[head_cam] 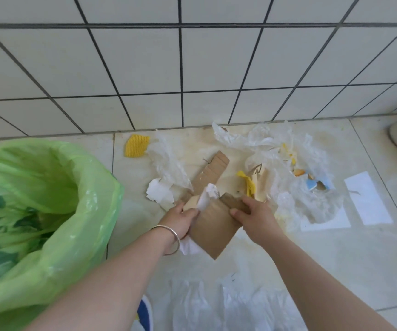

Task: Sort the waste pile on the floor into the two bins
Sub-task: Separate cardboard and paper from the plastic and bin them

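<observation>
Both hands grip a flat brown cardboard piece (213,226) above the tiled floor (312,259) — the left hand (180,219) curled round its edge along with crumpled white paper (208,195), the right hand (252,215) clutching its torn top corner. The green-lined bin (49,211) stands left, near the plastic-strewn waste pile (276,163).

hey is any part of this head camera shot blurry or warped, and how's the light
Head view: the green bin liner at the left edge is smeared with blur, while the hands on the brown cardboard look sharp; the wall tile lines fan outward from wide-angle distortion; lighting is soft and even, with no hard shadows.
</observation>
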